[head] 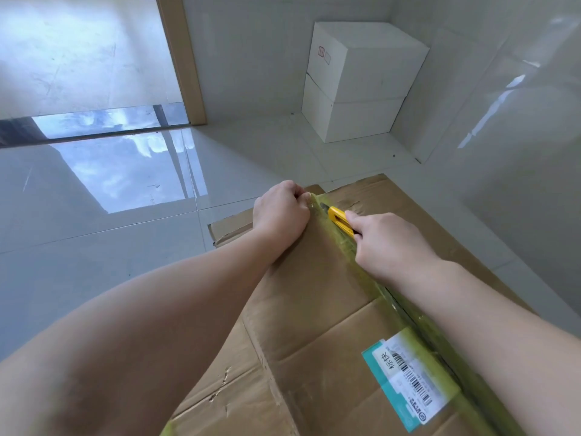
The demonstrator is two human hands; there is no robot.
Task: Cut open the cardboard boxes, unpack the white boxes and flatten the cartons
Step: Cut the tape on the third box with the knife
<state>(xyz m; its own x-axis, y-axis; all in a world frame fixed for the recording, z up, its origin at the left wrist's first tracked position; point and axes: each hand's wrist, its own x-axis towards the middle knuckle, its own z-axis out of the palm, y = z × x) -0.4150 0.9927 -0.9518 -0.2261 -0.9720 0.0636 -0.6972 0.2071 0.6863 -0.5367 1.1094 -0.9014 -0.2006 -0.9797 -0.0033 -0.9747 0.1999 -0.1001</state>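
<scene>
Carton: cardboard box (314,309) lies on the floor (94,247) at 6 o'clock, taped seam running from 5 toward 12 o'clock
Right hand: right hand (390,243) grips the yellow utility knife (341,222), fingers curled round the handle; blade sits in the green tape (405,306) near the far end, judged to be slitting the seam
Left hand: left hand (281,209) curled over the far edge at the seam, pinching the tape end; probably steadying the flap
White boxes: 2 white boxes (361,83) stacked in the corner at 1 o'clock, well apart
Room: bare tiles at 9 o'clock; shipping label (408,379) beside the seam
</scene>
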